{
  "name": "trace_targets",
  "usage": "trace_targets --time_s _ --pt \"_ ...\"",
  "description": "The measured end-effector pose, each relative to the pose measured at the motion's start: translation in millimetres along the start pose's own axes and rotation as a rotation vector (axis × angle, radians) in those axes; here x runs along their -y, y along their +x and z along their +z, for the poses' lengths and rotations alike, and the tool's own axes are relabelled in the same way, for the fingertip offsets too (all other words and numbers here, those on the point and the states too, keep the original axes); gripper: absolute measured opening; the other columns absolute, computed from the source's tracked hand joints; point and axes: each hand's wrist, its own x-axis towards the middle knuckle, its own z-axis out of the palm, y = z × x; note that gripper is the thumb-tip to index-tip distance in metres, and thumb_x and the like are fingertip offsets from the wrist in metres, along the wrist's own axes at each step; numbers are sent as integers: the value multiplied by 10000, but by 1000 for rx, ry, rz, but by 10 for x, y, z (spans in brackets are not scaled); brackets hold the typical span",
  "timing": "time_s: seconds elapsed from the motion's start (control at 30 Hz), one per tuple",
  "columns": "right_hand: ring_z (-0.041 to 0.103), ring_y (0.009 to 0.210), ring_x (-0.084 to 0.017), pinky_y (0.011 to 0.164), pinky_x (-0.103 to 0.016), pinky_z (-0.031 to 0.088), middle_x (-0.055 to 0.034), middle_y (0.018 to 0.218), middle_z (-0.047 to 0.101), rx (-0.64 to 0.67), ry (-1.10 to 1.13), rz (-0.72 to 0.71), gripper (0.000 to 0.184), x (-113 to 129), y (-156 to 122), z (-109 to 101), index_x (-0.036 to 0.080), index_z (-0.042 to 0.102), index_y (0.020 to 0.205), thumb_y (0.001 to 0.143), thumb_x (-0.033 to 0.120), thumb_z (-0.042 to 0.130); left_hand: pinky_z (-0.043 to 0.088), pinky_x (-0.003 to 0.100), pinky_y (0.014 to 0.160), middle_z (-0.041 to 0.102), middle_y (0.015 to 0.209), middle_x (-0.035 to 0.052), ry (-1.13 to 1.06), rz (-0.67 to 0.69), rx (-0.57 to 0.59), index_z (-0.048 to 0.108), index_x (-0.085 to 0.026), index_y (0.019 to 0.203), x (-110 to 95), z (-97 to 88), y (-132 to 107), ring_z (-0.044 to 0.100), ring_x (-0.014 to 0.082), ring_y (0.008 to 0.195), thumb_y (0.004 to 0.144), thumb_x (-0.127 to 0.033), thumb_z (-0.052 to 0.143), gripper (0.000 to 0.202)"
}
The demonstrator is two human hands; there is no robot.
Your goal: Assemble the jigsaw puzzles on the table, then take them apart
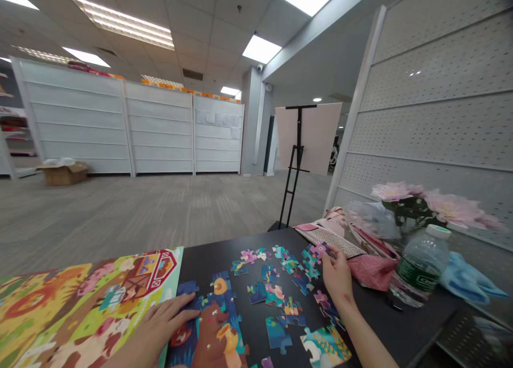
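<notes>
Pose: pinching, resting

Right hand [337, 271], reaching forward and angling leftward, is pinching a purple puzzle piece [318, 249]; loose pieces [276, 296] are lying left of this grip. Left hand [164, 317], fingers slightly spread, is resting on the bear puzzle [210, 328].

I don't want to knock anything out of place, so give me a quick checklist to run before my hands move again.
1. Left hand resting on the bear section: ok, fingers at its left side.
2. Right hand at the purple piece: ok, fingers at its edge.
3. Firm grip on that piece: cannot tell.
4. Loose pieces all lying apart: not ok, some touch or overlap.
5. Every piece within view: cannot tell, the picture's lower edge cuts some off.
6. Bottle capped: ok, white cap on.
</notes>
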Motion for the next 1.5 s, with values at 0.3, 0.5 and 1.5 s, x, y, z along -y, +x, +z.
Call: trace_targets --time_s 0.3,0.5,1.5 --pt "716 801 -300 748 -367 500 -90 799 746 -29 -13 16 507 19 4 -7 171 588 1127 766 525 556 351 679 1108 365 1610 48 -14 -14 32 518 -437 1455 -37 -56 36 382 467 1421 799 -775 648 749" --pt "710 754 -287 721 -354 503 -77 777 738 -62 0 38 529 18 21 -16 155 574 1173 773 499 539 323 673 1126 341 1617 67 -22 -45 67 527 -409 1458 -131 -133 48 355 469 1434 799 -790 634 769" --pt "651 1138 -266 1055 -356 449 -64 1136 743 678 -345 -353 307 239 -425 -131 260 785 1001 744 303 621 432 591 1098 474 1545 67 -14 -8 1 603 -385 1394 -237 -235 61 459 431 1385 797 -746 680 702"
